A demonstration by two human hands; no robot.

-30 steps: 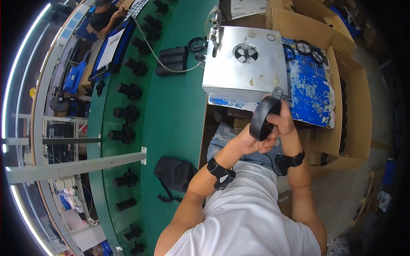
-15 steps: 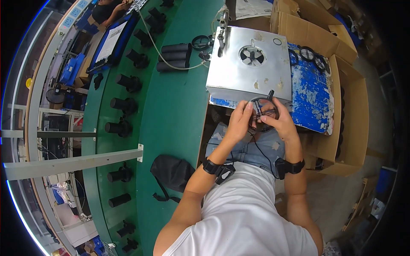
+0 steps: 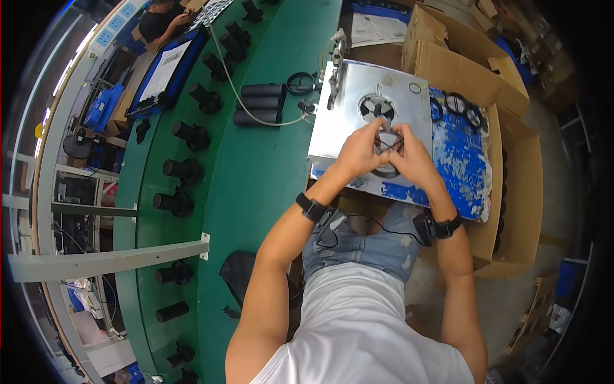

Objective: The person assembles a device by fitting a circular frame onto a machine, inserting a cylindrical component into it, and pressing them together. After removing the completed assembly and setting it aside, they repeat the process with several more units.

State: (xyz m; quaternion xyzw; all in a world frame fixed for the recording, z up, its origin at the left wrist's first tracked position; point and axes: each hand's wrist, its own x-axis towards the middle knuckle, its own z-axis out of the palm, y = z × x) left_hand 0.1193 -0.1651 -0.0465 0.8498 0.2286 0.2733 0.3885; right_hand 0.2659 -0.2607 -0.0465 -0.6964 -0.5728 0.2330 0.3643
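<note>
A black spoked plastic ring (image 3: 386, 172) is gripped from both sides over the near part of a silver metal box (image 3: 345, 109). My left hand (image 3: 359, 151) has its fingers curled on the ring's left side. My right hand (image 3: 414, 159) closes on the right side, thumb pressed inward. Just beyond my fingertips is the round opening (image 3: 373, 106) in the box top, with a grey bladed part inside it. My fingers cover much of the ring. A metal clamp-like fixture (image 3: 335, 67) stands at the box's left edge.
The box rests on a worn blue board (image 3: 462, 160), where more black rings (image 3: 456, 104) lie. Open cardboard boxes (image 3: 518, 192) stand at the right. On the green table (image 3: 256, 173) are black cylinders (image 3: 261, 104) and a black bag (image 3: 238, 275). Several black parts (image 3: 182, 168) line the left; another person (image 3: 163, 24) sits beyond.
Both hands have moved forward with the ring, from the box's near edge to over its top, close to the round opening. The view has shifted slightly.
</note>
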